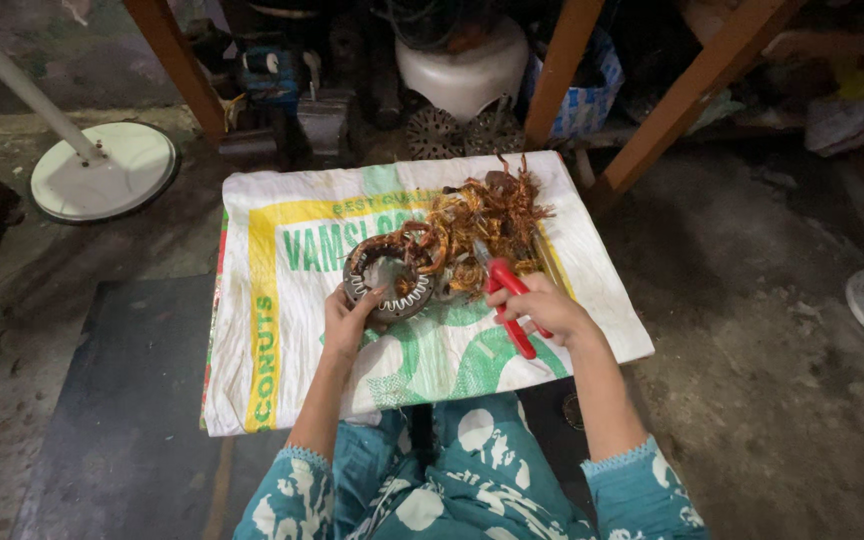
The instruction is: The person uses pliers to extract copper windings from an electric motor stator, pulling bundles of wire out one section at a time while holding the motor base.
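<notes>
Concrete floor (752, 330), grey and stained, carrying all items shown. A white woven sack (282, 330) with green and yellow print lies flat on it, its near edge toward the person. On the sack, near the far edge, rests a ring-shaped motor stator (388, 276) touching a heap of tangled copper wire (482, 225). A dark mat (122, 400) lies on the floor partly beneath the sack's left edge. A white round fan base (104, 170) stands at far left.
</notes>
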